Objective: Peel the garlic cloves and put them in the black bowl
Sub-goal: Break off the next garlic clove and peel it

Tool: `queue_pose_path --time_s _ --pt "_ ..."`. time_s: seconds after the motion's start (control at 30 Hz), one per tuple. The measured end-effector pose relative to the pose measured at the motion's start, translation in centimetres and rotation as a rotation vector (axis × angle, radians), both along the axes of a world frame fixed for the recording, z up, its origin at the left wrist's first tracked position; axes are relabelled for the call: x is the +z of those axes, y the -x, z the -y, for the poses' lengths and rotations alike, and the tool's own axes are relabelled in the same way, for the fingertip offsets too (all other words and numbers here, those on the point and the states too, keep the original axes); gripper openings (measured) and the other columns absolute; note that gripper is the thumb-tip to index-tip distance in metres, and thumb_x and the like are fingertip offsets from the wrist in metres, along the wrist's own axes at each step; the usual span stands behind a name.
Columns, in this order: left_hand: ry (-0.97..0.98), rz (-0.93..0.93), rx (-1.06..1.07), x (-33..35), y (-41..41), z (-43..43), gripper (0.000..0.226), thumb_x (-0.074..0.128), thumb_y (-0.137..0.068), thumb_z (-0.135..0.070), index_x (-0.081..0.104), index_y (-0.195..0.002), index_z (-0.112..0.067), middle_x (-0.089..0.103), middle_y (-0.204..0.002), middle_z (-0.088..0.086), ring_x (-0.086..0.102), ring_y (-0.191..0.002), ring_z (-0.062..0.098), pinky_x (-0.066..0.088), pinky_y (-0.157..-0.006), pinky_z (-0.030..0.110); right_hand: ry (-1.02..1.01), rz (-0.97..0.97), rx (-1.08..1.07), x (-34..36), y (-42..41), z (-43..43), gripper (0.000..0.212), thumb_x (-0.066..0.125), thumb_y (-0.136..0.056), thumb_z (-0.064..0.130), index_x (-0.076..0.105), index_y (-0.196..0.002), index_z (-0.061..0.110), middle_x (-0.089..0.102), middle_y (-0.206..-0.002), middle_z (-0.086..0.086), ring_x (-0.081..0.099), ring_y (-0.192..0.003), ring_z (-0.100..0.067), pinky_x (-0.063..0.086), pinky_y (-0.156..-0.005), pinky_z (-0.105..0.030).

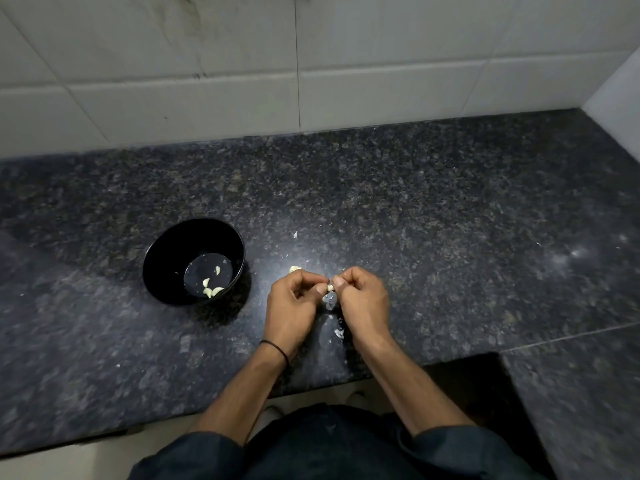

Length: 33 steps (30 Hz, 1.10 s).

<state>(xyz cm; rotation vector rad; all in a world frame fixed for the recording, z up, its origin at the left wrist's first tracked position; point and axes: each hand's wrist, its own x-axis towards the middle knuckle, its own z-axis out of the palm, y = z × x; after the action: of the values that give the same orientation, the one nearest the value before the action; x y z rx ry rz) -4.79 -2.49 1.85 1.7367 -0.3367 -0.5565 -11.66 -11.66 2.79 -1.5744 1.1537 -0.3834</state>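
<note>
- Dark speckled worktop (433,202); white tiled wall (381,64) behind.
- Black bowl (162,258) on worktop, several peeled cloves (207,283) inside.
- Left hand (294,301) and right hand (363,299), just right of bowl, fingertips curled, together pinching one garlic clove (330,288).
- Loose clove (294,269) on worktop, right of bowl, beside left hand.
- Skin scraps (338,332), right of bowl.

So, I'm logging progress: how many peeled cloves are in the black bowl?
4, all on the floor of the black bowl: one clove farther back, three clustered at the near edge. The cluster might hide another.
</note>
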Motion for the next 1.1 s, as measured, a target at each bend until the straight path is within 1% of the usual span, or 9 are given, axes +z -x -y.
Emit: queue_pose_path --time_s 0.13,0.23,0.6,0.7,0.77,0.87,0.9,1.0,1.1 --pt "0.062 -0.052 0.003 0.0 0.0 0.1 0.013 0.069 -0.088 0.004 0.074 -0.085 -0.008 0.072 -0.080 0.001 0.062 -0.067 0.006 0.045 -0.062 0.016 -0.274 0.124 -0.083 -0.3 -0.3 0.1 0.030 0.058 -0.085 0.002 0.057 -0.059 0.017 0.050 -0.059 -0.005 0.041 -0.054 -0.015 0.032 -0.049 -0.028" --pt "0.069 -0.062 -0.003 -0.2 0.0 0.3 0.013 0.069 -0.087 0.005 0.073 -0.084 -0.007 0.071 -0.075 -0.003 0.061 -0.064 0.004 0.045 -0.061 0.015 -0.414 0.154 -0.110 -0.3 -0.5 0.2 0.031 0.053 -0.090 -0.004 0.056 -0.065 0.013 0.047 -0.058 -0.006 0.035 -0.043 -0.008 0.026 -0.038 -0.020" --pt "0.069 -0.141 0.035 -0.5 0.1 0.9 0.014 0.068 -0.088 0.007 0.072 -0.084 -0.006 0.071 -0.072 -0.002 0.061 -0.061 0.003 0.045 -0.058 0.014 -0.483 0.196 -0.112 -0.7 -0.5 -0.1 0.033 0.044 -0.095 -0.005 0.051 -0.070 0.014 0.043 -0.055 0.000 0.031 -0.049 -0.009 0.024 -0.040 -0.019" --pt "0.087 -0.181 0.041 -0.7 0.3 1.0 0.015 0.067 -0.088 0.007 0.072 -0.085 -0.006 0.072 -0.074 -0.002 0.063 -0.066 0.007 0.049 -0.062 0.018 -0.422 0.197 -0.118 -0.9 -0.8 -0.5 0.032 0.045 -0.098 0.001 0.049 -0.070 0.016 0.041 -0.056 0.000 0.033 -0.053 -0.011 0.029 -0.046 -0.023" --pt "0.111 -0.202 0.039 -0.7 0.3 1.0 0.013 0.066 -0.089 0.007 0.072 -0.087 -0.005 0.073 -0.077 0.001 0.065 -0.069 0.008 0.050 -0.065 0.020 -0.225 0.129 -0.064 -1.0 -0.8 -0.6 0.033 0.049 -0.098 0.012 0.047 -0.066 0.021 0.044 -0.058 0.005 0.039 -0.059 -0.013 0.035 -0.056 -0.032" --pt "0.137 -0.200 0.032 -0.4 0.2 0.9 0.011 0.066 -0.090 0.005 0.072 -0.089 -0.005 0.075 -0.085 0.010 0.063 -0.065 0.004 0.047 -0.060 0.016 0.024 -0.008 0.033 -0.6 -0.5 -0.6 0.034 0.047 -0.102 0.022 0.044 -0.068 0.021 0.049 -0.062 0.010 0.044 -0.060 -0.012 0.037 -0.060 -0.036" --pt "0.144 -0.200 0.029 -0.3 0.2 0.9 0.010 0.066 -0.091 0.004 0.072 -0.090 -0.005 0.075 -0.087 0.012 0.062 -0.064 0.003 0.046 -0.058 0.015 0.062 -0.031 0.049 -0.4 -0.4 -0.6 0.034 0.045 -0.104 0.023 0.045 -0.070 0.023 0.052 -0.067 0.009 0.046 -0.062 -0.011 0.037 -0.060 -0.035" --pt "0.165 -0.210 0.017 -0.3 0.1 1.0 0.010 0.067 -0.091 0.002 0.072 -0.092 -0.006 0.075 -0.093 0.015 0.065 -0.070 0.005 0.048 -0.061 0.016 0.150 -0.088 0.096 0.3 -0.2 -0.5 0.028 0.042 -0.107 0.026 0.048 -0.080 0.021 0.054 -0.075 0.008 0.048 -0.066 -0.005 0.034 -0.053 -0.017" --pt "0.177 -0.220 0.005 -0.3 0.1 1.0 0.011 0.067 -0.091 0.003 0.073 -0.093 -0.007 0.075 -0.093 0.014 0.065 -0.073 0.008 0.048 -0.062 0.016 0.192 -0.101 0.110 0.4 -0.1 -0.3 0.026 0.041 -0.108 0.026 0.049 -0.085 0.019 0.054 -0.076 0.008 0.048 -0.066 -0.003 0.034 -0.052 -0.014"
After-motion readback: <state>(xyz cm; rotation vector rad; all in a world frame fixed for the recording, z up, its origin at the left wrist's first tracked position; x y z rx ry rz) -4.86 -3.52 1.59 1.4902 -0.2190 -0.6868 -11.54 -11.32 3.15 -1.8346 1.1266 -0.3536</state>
